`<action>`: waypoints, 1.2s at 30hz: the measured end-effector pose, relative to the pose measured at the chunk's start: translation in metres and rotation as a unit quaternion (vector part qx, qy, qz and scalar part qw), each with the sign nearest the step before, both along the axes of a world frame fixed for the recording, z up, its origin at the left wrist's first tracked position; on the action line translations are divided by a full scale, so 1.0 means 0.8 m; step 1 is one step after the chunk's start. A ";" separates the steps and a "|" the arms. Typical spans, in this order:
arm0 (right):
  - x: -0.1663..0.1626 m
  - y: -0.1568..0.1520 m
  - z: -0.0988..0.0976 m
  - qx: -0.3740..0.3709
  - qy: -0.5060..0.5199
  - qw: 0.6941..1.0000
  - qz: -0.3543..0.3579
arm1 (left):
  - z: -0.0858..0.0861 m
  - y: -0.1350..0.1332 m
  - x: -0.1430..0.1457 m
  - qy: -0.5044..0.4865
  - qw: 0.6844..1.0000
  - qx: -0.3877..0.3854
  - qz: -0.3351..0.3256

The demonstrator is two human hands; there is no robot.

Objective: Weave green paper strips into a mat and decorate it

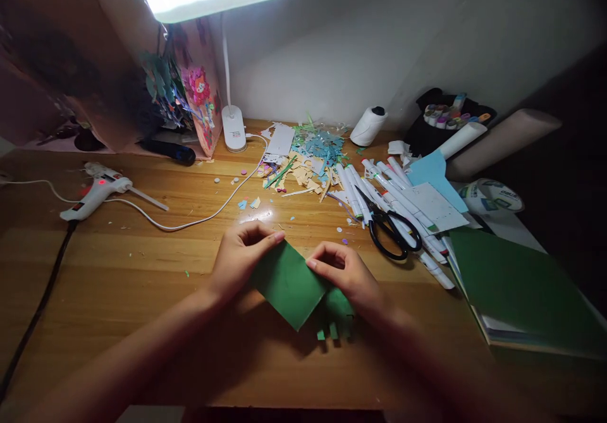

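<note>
A piece of green paper (289, 284) is held just above the wooden desk (142, 271), near its front edge. My left hand (239, 255) pinches its upper left corner. My right hand (346, 271) pinches its right edge, where the paper is cut into a fringe of strips (334, 328) that hangs below the hand. Both hands are closed on the sheet.
Black-handled scissors (391, 230) lie right of my hands on a row of white markers (379, 195). A stack of green sheets (521, 290) is at the right edge. A glue gun (97, 189) with cables lies left. Paper scraps (308, 157) and a desk lamp (232, 126) are behind.
</note>
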State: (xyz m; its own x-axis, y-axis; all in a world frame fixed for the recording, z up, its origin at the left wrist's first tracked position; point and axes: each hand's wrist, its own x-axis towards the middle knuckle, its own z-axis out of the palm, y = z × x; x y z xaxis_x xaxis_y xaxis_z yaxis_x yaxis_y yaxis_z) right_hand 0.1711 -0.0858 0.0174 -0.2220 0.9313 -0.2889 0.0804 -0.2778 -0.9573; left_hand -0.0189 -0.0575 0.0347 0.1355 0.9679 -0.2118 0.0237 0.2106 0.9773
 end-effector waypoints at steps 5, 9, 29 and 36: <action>0.005 0.004 -0.002 0.013 -0.009 1.000 -0.004 | 0.002 0.015 -0.011 0.006 1.000 0.012 0.024; 0.011 0.007 -0.003 0.022 -0.028 0.999 -0.010 | 0.003 0.026 -0.019 0.023 0.999 0.020 0.030; 0.010 -0.009 0.006 0.192 -0.125 0.973 -0.041 | -0.002 0.003 -0.004 0.004 0.992 -0.028 -0.123; 0.012 -0.013 0.011 0.281 -0.188 0.940 -0.045 | 0.004 0.003 -0.011 0.032 0.988 0.000 -0.150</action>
